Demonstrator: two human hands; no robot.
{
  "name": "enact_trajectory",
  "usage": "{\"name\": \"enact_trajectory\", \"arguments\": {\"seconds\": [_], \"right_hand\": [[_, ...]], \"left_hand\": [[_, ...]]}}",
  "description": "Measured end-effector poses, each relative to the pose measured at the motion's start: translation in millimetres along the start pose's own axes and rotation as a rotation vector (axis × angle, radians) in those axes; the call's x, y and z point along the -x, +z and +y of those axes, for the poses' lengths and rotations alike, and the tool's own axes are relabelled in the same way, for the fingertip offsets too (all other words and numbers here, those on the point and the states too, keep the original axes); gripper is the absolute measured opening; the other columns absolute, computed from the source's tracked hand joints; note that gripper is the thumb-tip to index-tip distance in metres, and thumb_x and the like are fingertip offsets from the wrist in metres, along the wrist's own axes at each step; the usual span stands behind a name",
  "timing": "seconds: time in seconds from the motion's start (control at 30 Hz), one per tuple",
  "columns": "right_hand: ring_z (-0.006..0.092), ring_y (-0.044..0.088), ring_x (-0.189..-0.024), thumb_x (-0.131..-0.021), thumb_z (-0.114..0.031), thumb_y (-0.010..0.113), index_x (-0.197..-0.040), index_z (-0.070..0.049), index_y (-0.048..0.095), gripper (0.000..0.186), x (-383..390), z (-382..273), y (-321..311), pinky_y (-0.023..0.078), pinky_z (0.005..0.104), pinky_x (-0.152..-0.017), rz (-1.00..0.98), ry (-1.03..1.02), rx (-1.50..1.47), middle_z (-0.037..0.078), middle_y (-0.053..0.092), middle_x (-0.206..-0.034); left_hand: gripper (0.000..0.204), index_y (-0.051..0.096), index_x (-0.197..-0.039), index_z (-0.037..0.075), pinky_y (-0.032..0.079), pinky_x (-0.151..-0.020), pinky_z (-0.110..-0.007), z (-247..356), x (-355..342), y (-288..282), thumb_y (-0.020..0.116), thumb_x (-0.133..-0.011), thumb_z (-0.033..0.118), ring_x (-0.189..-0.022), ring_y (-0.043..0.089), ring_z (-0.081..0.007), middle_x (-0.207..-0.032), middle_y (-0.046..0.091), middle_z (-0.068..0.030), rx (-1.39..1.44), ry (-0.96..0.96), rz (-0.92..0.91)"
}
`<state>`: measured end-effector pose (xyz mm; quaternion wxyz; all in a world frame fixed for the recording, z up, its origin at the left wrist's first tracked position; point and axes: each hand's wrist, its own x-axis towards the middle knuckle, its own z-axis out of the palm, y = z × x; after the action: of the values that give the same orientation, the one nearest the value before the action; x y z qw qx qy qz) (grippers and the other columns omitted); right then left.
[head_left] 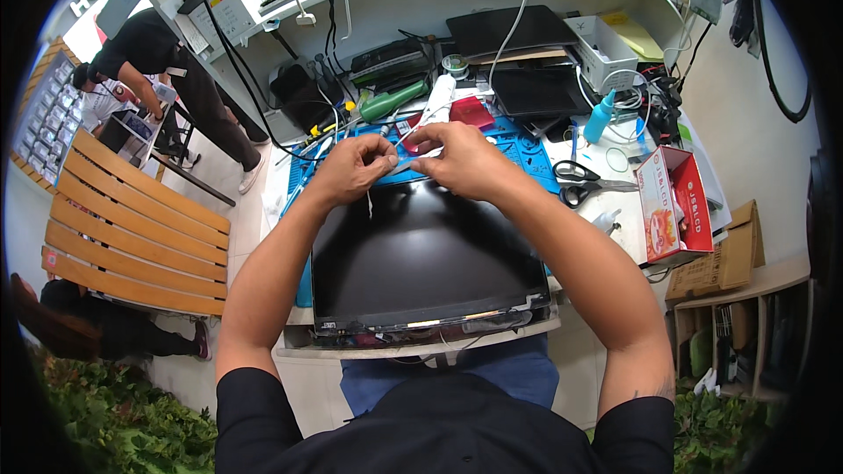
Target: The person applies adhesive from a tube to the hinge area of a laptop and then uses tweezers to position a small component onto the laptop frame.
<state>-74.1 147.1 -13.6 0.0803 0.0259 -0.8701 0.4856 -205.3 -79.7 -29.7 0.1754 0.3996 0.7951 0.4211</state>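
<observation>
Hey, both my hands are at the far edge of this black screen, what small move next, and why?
I'd probably raise your left hand slightly, so the thin pale strip that seems to hang from it clears the screen. Its loose end dangles over the screen's far edge, and your right hand sits close beside, so it could snag.

The workbench (629, 204) carries a black screen (430, 254), blue mat (531, 154), scissors (594, 183).

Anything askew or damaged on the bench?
No clear damage or spill. One oddity: a thin white strip dangles below the left hand over the dark screen, loose at its lower end.
</observation>
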Motion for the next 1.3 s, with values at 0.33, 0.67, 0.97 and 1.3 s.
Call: {"name": "enact_trajectory", "arguments": {"seconds": [0.33, 0.67, 0.97, 1.3], "right_hand": [[0.0306, 0.082, -0.091, -0.095, -0.017, 0.087, -0.105, 0.001, 0.085, 0.021, -19, 14, 20, 0.062, 0.0430, -0.087, 0.013, 0.065, -0.064, 0.019, 0.084, -0.096], [0.0411, 0.081, -0.095, -0.086, -0.008, 0.087, -0.102, 0.001, 0.086, 0.018, -25, 15, 28, 0.064, 0.0469, -0.089, 0.017, -0.047, 0.207, 0.024, 0.083, -0.097], [0.0277, 0.083, -0.095, -0.095, -0.012, 0.086, -0.115, 0.003, 0.085, 0.025, -33, 12, 24, 0.064, 0.0400, -0.088, -0.005, -0.017, 0.094, 0.020, 0.085, -0.102], [0.0090, 0.063, -0.065, -0.101, -0.023, 0.087, -0.108, 0.002, 0.084, 0.026, -31, 11, 18, 0.048, 0.0289, -0.059, -0.092, 0.163, -0.266, 0.003, 0.074, -0.080]], "left_hand": [[0.021, 0.076, -0.106, 0.002, 0.048, -0.079, -0.026, -5, 1, 0, 0.078, -0.109, 0.023, -0.087, 0.058, -0.0054, -0.094, 0.070, 0.0039, 0.115, -0.004, 0.019], [0.022, 0.076, -0.106, 0.001, 0.047, -0.076, -0.025, -16, 4, -3, 0.078, -0.109, 0.023, -0.083, 0.056, -0.0051, -0.092, 0.069, 0.0042, 0.088, -0.059, 0.071], [0.022, 0.075, -0.105, 0.002, 0.046, -0.075, -0.025, -8, 6, -5, 0.077, -0.108, 0.024, -0.083, 0.056, -0.0049, -0.090, 0.068, 0.0042, -0.010, -0.077, 0.068], [0.021, 0.073, -0.103, 0.003, 0.048, -0.078, -0.025, -2, 5, -1, 0.077, -0.108, 0.023, -0.084, 0.058, -0.0052, -0.091, 0.068, 0.0043, 0.113, -0.008, 0.083]]}}
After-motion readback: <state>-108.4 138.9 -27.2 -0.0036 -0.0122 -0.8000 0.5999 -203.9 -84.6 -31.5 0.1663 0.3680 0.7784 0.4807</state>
